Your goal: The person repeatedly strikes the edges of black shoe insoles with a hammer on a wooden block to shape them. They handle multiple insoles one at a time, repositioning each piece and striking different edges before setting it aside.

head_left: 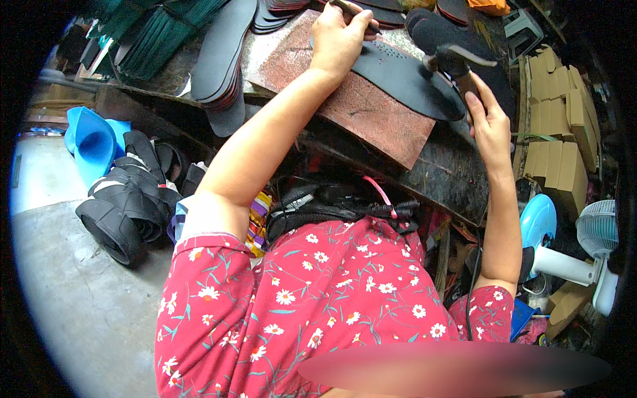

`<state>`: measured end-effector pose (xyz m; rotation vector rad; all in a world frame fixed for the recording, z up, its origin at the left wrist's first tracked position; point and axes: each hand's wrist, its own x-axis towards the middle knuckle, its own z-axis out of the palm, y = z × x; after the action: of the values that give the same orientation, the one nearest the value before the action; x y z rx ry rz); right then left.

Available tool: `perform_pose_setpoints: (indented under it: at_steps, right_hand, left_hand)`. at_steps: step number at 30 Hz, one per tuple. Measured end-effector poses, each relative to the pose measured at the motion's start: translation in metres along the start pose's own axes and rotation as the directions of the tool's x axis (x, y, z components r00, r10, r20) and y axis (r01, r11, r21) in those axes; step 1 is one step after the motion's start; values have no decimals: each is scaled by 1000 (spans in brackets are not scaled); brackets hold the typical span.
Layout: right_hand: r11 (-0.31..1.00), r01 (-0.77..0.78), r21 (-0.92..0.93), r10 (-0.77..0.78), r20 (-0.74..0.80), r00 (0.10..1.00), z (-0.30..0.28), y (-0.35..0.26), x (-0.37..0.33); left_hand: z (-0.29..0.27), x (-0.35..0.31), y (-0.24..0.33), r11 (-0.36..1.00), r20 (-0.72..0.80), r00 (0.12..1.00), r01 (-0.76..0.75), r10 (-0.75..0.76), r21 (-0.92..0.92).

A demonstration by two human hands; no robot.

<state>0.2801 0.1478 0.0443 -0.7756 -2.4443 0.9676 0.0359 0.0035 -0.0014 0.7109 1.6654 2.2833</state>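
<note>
A black shoe sole (408, 79) lies flat on a worn reddish board (292, 56) on the workbench. Small holes dot the sole's far part. Over that end, my left hand (338, 40) is closed around a thin dark metal punch (353, 14); its lower tip is hard to make out. To the right, my right hand (490, 123) grips the handle of a hammer (466, 83), whose dark head is raised over the sole's near end.
Stacked black soles (222, 56) stand left of the board, with more piles at the back. Black strap pieces (123, 205) and a blue sheet (93, 142) lie at the left. Cardboard boxes (554, 113) and a fan (541, 222) stand at the right.
</note>
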Motion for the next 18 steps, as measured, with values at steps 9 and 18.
perform_pose_setpoints:
  at_steps: [9, 18]
  right_hand:
    - [968, 78, 238, -76, -14, 997, -7, -22, 0]
    - [874, 471, 124, -437, -224, 871, -14, -71, 5]
  left_hand:
    - [-3, -10, 2, 930, 123, 991, -95, 54, 354]
    - [9, -19, 7, 421, 468, 791, -608, 395, 673]
